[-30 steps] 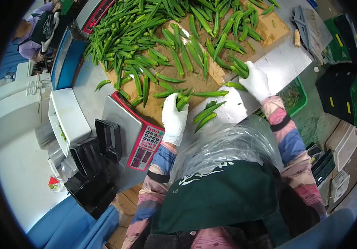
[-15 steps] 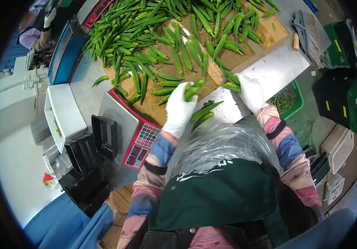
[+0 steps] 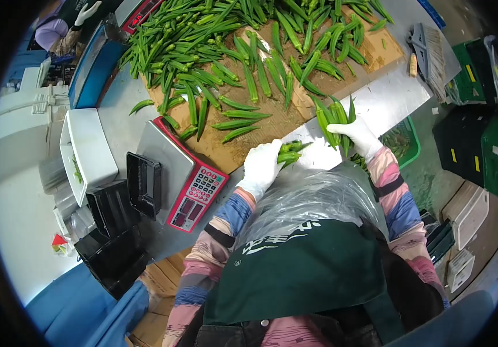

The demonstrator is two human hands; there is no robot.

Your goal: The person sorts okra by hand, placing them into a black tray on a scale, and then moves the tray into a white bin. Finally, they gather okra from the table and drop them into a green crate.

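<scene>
My left hand [image 3: 262, 169], in a white glove, is closed around some okra pods [image 3: 290, 152] near the table's front edge. My gloved right hand [image 3: 357, 136] grips a small bunch of okra [image 3: 334, 120], its tips pointing away from me. Both hands are above the bare metal strip [image 3: 381, 103] in front of the cardboard. Beyond them a large heap of green okra [image 3: 185, 43] covers much of the cardboard [image 3: 260, 127]. A few loose pods lie on the cardboard just past my left hand.
To the left stands a red-edged scale [image 3: 194, 199] with a black tray [image 3: 143, 184] on it. A white bin [image 3: 95, 150] and black trays are further left. A brush [image 3: 428, 55] lies at the right. Below the table edge sits a green basket [image 3: 412, 141]. Another person's gloved hand [image 3: 88, 13] shows top left.
My left hand has come down and right, onto the pods lying on the metal. My right hand has lifted its okra bunch, now turned more upright. The other person's hand has moved.
</scene>
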